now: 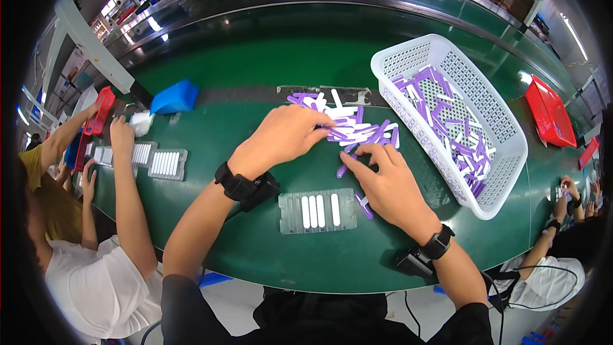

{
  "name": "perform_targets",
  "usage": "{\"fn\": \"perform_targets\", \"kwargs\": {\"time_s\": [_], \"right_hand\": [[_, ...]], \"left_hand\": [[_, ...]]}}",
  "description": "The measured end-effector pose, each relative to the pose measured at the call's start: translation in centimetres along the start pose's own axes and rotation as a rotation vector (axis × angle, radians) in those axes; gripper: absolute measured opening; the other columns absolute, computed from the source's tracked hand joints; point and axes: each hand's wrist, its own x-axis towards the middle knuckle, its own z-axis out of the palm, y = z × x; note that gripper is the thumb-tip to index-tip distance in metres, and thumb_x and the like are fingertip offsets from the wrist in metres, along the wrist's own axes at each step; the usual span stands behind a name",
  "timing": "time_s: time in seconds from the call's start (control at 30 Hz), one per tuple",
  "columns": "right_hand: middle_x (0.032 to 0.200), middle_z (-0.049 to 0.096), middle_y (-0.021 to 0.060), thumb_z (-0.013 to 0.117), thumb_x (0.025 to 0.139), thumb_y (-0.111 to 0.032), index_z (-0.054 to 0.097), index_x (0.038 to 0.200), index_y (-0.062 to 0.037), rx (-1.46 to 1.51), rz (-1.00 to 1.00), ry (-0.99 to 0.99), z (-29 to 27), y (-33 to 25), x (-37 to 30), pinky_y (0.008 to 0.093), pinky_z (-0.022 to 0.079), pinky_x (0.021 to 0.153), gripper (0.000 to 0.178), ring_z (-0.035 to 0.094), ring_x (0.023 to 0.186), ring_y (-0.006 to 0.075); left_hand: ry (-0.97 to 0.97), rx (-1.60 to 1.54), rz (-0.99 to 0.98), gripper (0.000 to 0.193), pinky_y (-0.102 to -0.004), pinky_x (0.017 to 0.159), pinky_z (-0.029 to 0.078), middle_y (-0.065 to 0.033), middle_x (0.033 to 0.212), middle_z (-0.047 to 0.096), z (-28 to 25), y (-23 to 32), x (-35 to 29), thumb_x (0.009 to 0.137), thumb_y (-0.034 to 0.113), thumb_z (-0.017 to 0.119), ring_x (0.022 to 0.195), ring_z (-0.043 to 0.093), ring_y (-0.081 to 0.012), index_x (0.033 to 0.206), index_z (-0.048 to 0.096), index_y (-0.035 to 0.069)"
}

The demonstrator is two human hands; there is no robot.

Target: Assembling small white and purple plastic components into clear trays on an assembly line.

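A pile of small slim purple and white plastic pieces [364,131] lies on the green table. My left hand [281,137] reaches into its left side, thumb and forefinger drawn together; whatever they pinch is hidden. My right hand [393,185] hovers at the pile's near edge with thumb and forefinger apart, the thumb tip beside a loose purple piece [342,171]. Between my forearms lies a clear ribbed plastic tray [289,212]. It holds three white pieces [313,211] side by side and another white one [335,209] apart. A purple-and-white piece [364,207] lies against its right end.
A white perforated basket [511,147] with more purple and white pieces stands at right. Beyond it is a red bin [550,112]. Far left are a blue bin [175,97] and filled trays [167,164] by a co-worker's arm [131,198]. Another person works at far right.
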Motion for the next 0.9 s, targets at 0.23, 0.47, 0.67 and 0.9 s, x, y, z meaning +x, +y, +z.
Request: {"fn": "perform_targets", "kwargs": {"time_s": [0.23, 0.47, 0.67, 0.9], "right_hand": [[0.101, 0.061, 0.0023, 0.078, 0.082, -0.009, 0.074, 0.096, -0.0065, 0.091, 0.140, -0.034, -0.1, 0.0, -0.3, 0.0346, 0.052, 0.075, 0.015, 0.059, 0.086, 0.0219], [0.099, 0.061, 0.0045, 0.081, 0.080, -0.008, 0.069, 0.089, -0.0047, 0.077, 0.144, -0.021, -0.1, -0.2, -0.1, 0.0381, 0.053, 0.074, 0.015, 0.061, 0.088, 0.0246], [0.108, 0.058, 0.0090, 0.076, 0.086, -0.009, 0.067, 0.093, -0.0019, -0.039, 0.191, -0.120, -1.1, -0.8, 0.0, 0.0399, 0.052, 0.083, 0.013, 0.060, 0.097, 0.0286], [0.107, 0.058, 0.0118, 0.071, 0.089, -0.006, 0.062, 0.097, -0.0002, 0.002, 0.169, -0.195, -1.7, -0.3, -0.8, 0.0428, 0.052, 0.084, 0.014, 0.060, 0.099, 0.0335]], "left_hand": [[-0.181, -0.224, -0.126, 0.012, -0.0351, 0.055, 0.033, -0.0051, 0.052, 0.041, -0.3, 0.3, -2.0, 0.092, 0.015, 0.074, 0.051, 0.039, -0.0177, 0.100, 0.072, 0.006], [-0.163, -0.452, -0.412, 0.013, -0.0282, 0.052, 0.025, 0.0069, 0.054, 0.034, -1.6, 0.9, -5.6, 0.093, 0.013, 0.075, 0.052, 0.029, -0.0044, 0.097, 0.075, 0.000], [-0.070, -0.580, -0.393, 0.012, -0.0260, 0.052, 0.022, 0.0102, 0.056, 0.033, -1.1, 0.1, -6.4, 0.094, 0.011, 0.075, 0.055, 0.027, -0.0008, 0.096, 0.073, 0.000], [-0.152, -0.679, -0.451, 0.014, -0.0250, 0.049, 0.020, 0.0114, 0.054, 0.040, -1.4, 1.3, -6.6, 0.099, 0.014, 0.071, 0.050, 0.029, 0.0013, 0.096, 0.067, 0.001]]}}
